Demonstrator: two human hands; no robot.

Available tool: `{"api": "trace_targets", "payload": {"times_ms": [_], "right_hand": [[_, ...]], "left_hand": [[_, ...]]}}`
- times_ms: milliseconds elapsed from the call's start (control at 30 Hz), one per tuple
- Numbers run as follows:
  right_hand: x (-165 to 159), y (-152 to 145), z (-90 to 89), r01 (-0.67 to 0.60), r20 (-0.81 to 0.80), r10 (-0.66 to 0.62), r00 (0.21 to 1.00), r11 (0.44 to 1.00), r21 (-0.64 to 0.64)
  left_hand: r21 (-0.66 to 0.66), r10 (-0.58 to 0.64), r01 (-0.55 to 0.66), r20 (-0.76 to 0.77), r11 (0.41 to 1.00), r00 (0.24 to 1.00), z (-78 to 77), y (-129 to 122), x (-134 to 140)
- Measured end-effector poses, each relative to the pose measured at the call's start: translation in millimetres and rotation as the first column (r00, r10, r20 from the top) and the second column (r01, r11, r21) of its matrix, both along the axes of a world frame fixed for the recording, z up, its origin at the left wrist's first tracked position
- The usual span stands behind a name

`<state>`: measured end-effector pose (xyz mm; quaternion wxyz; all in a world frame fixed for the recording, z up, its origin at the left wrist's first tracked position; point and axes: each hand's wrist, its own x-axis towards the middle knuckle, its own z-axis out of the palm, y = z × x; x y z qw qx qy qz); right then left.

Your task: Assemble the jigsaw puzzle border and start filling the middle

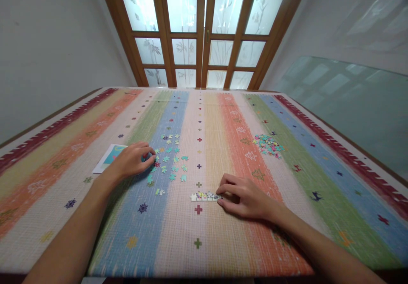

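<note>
A short joined strip of jigsaw puzzle pieces (204, 196) with a straight lower edge lies on the striped cloth. My right hand (244, 195) grips its right end between curled fingers and thumb, which hide that end. Loose teal jigsaw pieces (172, 176) are spread left of centre. My left hand (135, 158) hovers at their left side, thumb and fingers curved with a gap between them; no piece shows in it. Two pieces (160, 192) lie close together, left of the strip. Partly behind my left wrist is a picture card (111, 156) with a teal print.
A heap of mixed-colour puzzle pieces (268, 145) sits on the right side of the table. The striped tablecloth (178, 241) covers the table. Wood-framed glass doors (204, 33) stand beyond its far edge, with a glass panel (350, 101) at the right.
</note>
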<state>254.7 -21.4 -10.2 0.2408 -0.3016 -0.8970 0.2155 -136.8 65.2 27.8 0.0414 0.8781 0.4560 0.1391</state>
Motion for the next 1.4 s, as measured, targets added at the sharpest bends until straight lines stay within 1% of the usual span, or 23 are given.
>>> {"api": "trace_targets", "payload": {"times_ms": [367,500,600,733,800,900,967,1067,1167,1300,1400], "right_hand": [[0.2,-0.8,-4.1,-0.012,-0.041,0.013,0.999,0.999,0.037],[0.8,-1.1,-3.5,-0.004,-0.036,0.006,0.999,0.999,0.041],[0.4,-0.8,-2.9,-0.011,-0.043,0.014,0.999,0.999,0.053],[0.3,-0.4,-4.4,-0.003,-0.047,0.006,0.999,0.998,0.066],[0.7,-0.4,-4.9,0.001,-0.045,0.002,0.999,0.998,0.069],[1.1,-0.7,-4.6,-0.001,-0.034,0.003,0.999,0.998,0.067],[1.0,-0.9,-4.2,0.002,-0.029,0.000,1.000,0.998,0.061],[0.7,-0.9,-4.4,0.007,-0.026,-0.006,1.000,0.999,0.047],[0.7,-0.7,-4.9,0.011,-0.018,-0.010,1.000,0.999,0.039],[1.1,-0.6,-4.0,0.020,-0.011,-0.020,1.000,0.999,0.045],[1.3,-0.5,-2.6,0.021,0.004,-0.021,1.000,0.999,0.047]], "left_hand": [[0.031,0.002,-0.005,0.083,1.000,0.997,-11.5,-0.2,5.7],[0.039,-0.021,0.016,0.114,0.999,0.993,-10.9,-1.6,7.3],[0.032,-0.013,0.007,0.183,0.999,0.983,-8.7,-3.3,8.6],[0.010,0.040,-0.044,0.263,0.999,0.964,-6.8,-6.7,12.8],[0.027,0.064,-0.075,0.288,0.997,0.956,-6.8,-7.6,14.7],[0.113,0.101,-0.143,0.315,0.983,0.944,-7.6,-6.8,15.7],[0.178,0.138,-0.205,0.328,0.963,0.935,-8.6,-5.1,15.0],[0.229,0.179,-0.263,0.330,0.937,0.927,-11.9,-2.4,14.0],[0.222,0.168,-0.243,0.310,0.944,0.936,-17.4,-1.2,15.1],[0.154,0.126,-0.172,0.274,0.973,0.954,-26.7,-1.0,19.8],[0.118,0.083,-0.110,0.213,0.987,0.973,-33.8,0.0,22.1]]}}
